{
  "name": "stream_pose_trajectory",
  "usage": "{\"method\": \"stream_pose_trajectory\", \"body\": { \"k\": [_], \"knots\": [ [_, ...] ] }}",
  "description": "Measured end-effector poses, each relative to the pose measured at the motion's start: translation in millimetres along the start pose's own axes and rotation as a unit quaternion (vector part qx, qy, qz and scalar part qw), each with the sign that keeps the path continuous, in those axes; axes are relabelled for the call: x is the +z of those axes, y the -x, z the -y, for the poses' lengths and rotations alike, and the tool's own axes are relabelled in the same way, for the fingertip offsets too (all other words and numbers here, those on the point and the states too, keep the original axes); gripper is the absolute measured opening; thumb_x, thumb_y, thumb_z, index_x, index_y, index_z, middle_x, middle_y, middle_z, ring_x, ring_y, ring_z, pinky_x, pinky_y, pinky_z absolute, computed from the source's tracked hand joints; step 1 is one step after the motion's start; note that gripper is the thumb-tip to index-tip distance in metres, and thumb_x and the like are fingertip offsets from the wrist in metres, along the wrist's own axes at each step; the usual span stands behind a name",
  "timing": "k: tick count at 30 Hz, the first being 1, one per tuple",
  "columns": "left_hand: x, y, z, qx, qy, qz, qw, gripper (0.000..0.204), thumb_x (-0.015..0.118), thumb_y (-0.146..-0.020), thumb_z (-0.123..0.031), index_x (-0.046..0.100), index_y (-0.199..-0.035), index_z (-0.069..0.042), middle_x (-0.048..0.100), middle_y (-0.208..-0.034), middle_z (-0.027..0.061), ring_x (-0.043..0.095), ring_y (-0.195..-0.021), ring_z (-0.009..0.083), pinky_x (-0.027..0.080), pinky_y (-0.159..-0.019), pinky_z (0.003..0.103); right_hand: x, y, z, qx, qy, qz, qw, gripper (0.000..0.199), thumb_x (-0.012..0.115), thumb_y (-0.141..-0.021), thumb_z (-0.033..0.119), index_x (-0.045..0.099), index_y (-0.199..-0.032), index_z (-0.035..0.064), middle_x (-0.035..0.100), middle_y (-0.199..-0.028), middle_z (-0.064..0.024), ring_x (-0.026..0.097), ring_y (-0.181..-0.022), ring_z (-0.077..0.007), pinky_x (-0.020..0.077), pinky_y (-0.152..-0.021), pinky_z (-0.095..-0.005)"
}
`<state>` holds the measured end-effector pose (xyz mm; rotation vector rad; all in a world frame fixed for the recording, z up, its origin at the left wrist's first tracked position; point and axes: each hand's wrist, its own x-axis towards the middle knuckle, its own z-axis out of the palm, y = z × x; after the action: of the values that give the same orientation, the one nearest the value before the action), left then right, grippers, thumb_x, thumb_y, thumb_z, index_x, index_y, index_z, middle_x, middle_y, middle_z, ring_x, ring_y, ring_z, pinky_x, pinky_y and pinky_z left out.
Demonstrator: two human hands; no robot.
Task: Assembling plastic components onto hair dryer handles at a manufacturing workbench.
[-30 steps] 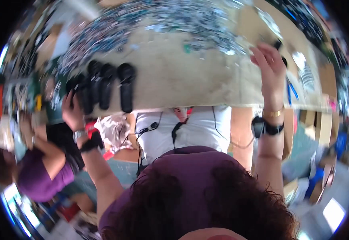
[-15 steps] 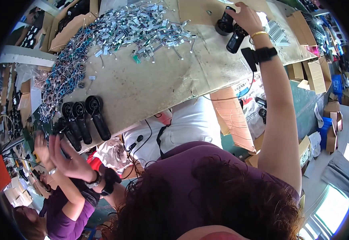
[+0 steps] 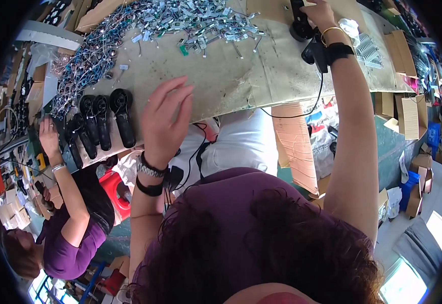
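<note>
My right hand (image 3: 320,14) is at the far right of the table, its fingers closed on a black fan housing (image 3: 299,19) with a handle and round head. A second black fan housing (image 3: 308,54) lies just below, partly hidden by my wrist and its strapped-on black device. My left hand (image 3: 167,114) hovers over the table's near edge, fingers apart and nothing in them. To its left, several black fan housings (image 3: 123,117) lie side by side, round heads pointing away from me.
Heaped small circuit boards with wires (image 3: 190,23) and wired motor-like parts (image 3: 86,61) cover the far left of the table (image 3: 216,83). Metal pieces (image 3: 369,50) lie at the right. A co-worker (image 3: 71,223) reaches in from the left. A cable hangs from my right wrist past a cardboard box (image 3: 296,147).
My left hand has moved right, away from the row of housings, to the table's near edge. My right hand stays by the far-right housings. The view has shifted, and the co-worker's hand sits lower.
</note>
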<state>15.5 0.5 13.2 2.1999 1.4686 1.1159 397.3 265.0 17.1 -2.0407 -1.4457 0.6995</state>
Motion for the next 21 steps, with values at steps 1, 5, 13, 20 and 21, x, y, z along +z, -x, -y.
{"method": "stream_pose_trajectory", "body": {
  "k": [1, 5, 13, 20, 21],
  "knots": [
    [4, -3, -2, -0.005, 0.026, 0.006, 1.0, 0.027, 0.073, -0.089, 0.0, 0.071, -0.116, -0.002, 0.07, -0.121, 0.0148, 0.067, -0.113, 0.0332, 0.053, -0.098, 0.041, -3, 3, -2, 0.004, 0.001, 0.0, 1.0, 0.049, 0.074, -0.089, 0.009, 0.06, -0.136, -0.0009, 0.073, -0.106, -0.024, 0.073, -0.09, -0.0301, 0.0599, -0.072, -0.0393],
    [27, -15, -18, -0.061, 0.135, -0.011, 0.989, 0.036, 0.073, -0.092, -0.004, 0.067, -0.126, -0.005, 0.07, -0.12, 0.0146, 0.067, -0.113, 0.0308, 0.054, -0.096, 0.042, 10, 66, 27, -0.118, -0.274, 0.052, 0.953, 0.033, 0.07, -0.093, 0.009, 0.066, -0.125, 0.0018, 0.072, -0.088, -0.0183, 0.071, -0.077, -0.0261, 0.0565, -0.062, -0.0377],
    [39, -6, 15, -0.225, 0.381, -0.031, 0.896, 0.058, 0.075, -0.095, -0.012, 0.05, -0.147, -0.007, 0.069, -0.108, 0.0087, 0.066, -0.098, 0.0135, 0.059, -0.072, 0.028, 73, 180, 30, -0.122, -0.326, 0.342, 0.873, 0.036, 0.07, -0.098, 0.012, 0.062, -0.131, -0.0005, 0.074, -0.11, -0.0104, 0.073, -0.089, -0.0191, 0.063, -0.077, -0.0324],
    [5, -8, 36, -0.355, 0.333, 0.078, 0.87, 0.049, 0.076, -0.095, -0.016, 0.058, -0.14, -0.006, 0.069, -0.098, 0.0026, 0.065, -0.071, 0.0086, 0.047, -0.057, 0.02, 66, 88, -19, -0.354, 0.128, 0.018, 0.926, 0.017, 0.072, -0.092, 0.015, 0.074, -0.102, 0.0016, 0.072, -0.089, -0.0186, 0.071, -0.077, -0.0304, 0.0576, -0.069, -0.0407],
    [7, -11, 40, -0.358, 0.334, 0.095, 0.867, 0.046, 0.078, -0.094, -0.017, 0.061, -0.135, -0.006, 0.069, -0.097, 0.0029, 0.064, -0.072, 0.0083, 0.049, -0.057, 0.02, 71, 82, -19, -0.356, 0.128, 0.02, 0.926, 0.017, 0.072, -0.092, 0.015, 0.074, -0.102, 0.0016, 0.072, -0.089, -0.0186, 0.071, -0.077, -0.0304, 0.0576, -0.069, -0.0407]
  ]
}}
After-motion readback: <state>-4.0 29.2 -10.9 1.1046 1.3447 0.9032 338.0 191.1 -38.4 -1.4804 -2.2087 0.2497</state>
